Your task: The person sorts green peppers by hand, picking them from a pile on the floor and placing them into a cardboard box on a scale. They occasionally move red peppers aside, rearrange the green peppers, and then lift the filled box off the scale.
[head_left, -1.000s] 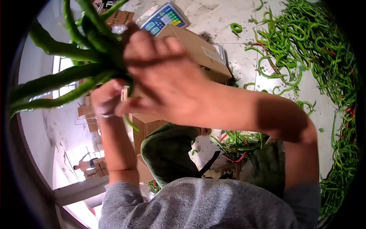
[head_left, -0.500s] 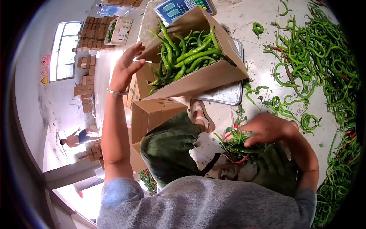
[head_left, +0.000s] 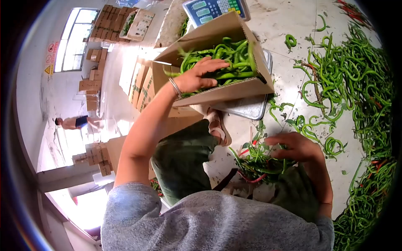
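Note:
My left hand lies over green chili peppers in an open cardboard box, palm down with its fingers apart. A bracelet circles that wrist. The box rests on a metal scale platform, tilted in the view. Over a small heap of green peppers and stems between my knees hangs my right hand, its fingers spread and nothing visible in it. A few red pieces show in that heap.
The scale's display and keypad stand behind the box. A large pile of green peppers spreads along the right. Stacked cartons and a distant person are at the left. My sandalled foot is below the box.
My left hand has moved right from beside the box onto the peppers inside. My right hand has shifted slightly but stays over the small heap. The distant person appears farther left and higher.

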The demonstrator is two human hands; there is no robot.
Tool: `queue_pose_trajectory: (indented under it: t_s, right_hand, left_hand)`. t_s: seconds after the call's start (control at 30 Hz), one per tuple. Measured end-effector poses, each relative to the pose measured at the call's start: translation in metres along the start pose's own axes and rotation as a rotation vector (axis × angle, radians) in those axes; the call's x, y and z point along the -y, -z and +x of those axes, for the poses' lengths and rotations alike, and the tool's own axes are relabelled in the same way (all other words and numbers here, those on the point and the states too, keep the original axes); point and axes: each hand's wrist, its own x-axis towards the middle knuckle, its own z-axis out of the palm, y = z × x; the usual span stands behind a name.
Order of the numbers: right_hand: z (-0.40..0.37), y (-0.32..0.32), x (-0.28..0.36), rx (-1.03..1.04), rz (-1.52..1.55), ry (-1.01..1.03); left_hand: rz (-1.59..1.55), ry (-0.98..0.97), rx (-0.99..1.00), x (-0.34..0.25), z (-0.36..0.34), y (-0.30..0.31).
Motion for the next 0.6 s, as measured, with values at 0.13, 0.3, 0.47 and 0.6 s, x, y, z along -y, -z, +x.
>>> queue_pose_trajectory:
  t_s: [0.13,0.3,0.47,0.6]
  right_hand:
    - [-0.002,0.009,0.028,-0.067,0.014,-0.219]
    - [-0.016,0.019,0.032,-0.374,0.181,-0.229]
    - [0.009,0.049,0.092,-0.632,0.115,-0.174]
    - [0.049,0.059,0.150,-0.713,-0.107,-0.130]
  left_hand:
    - [-0.235,0.340,-0.671,0.001,-0.037,0.038]
    - [-0.262,0.170,-1.210,-0.129,-0.076,0.031]
    - [-0.012,-0.365,0.354,-0.170,-0.054,-0.082]
    - [0.322,-0.282,0.271,-0.168,-0.054,-0.140]
